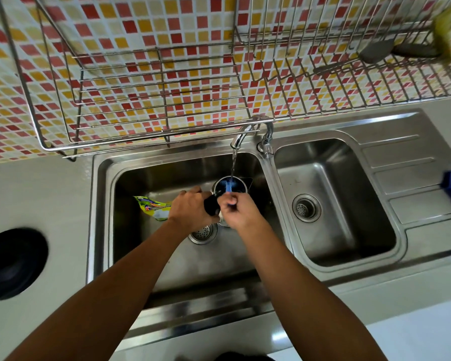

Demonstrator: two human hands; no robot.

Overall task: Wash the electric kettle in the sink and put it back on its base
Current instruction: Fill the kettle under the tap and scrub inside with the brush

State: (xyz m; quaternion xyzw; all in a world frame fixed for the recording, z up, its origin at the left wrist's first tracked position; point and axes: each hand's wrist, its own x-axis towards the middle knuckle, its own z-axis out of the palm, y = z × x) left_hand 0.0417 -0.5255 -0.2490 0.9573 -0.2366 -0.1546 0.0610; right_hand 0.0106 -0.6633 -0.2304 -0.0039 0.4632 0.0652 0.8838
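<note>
Two sink bowls [130,178] [333,152], each with one drain. One tap [241,136]. One kettle [231,187]. Two hands [190,209] [238,211]. One blue brush [229,190]. One soap pouch [154,207]. Two wire racks [141,100] [349,82].

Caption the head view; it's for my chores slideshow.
Left hand steadies the kettle under the tap; right hand scrubs inside.

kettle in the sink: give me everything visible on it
The kettle stands upright in the left basin of the sink, seen from above. Its body looks like shiny steel, lid open or off, round mouth facing up. Tap water streams into the mouth. The left hand grips its black handle; the right hand pokes a blue brush inside. Its lower body is hidden behind the hands.
</note>
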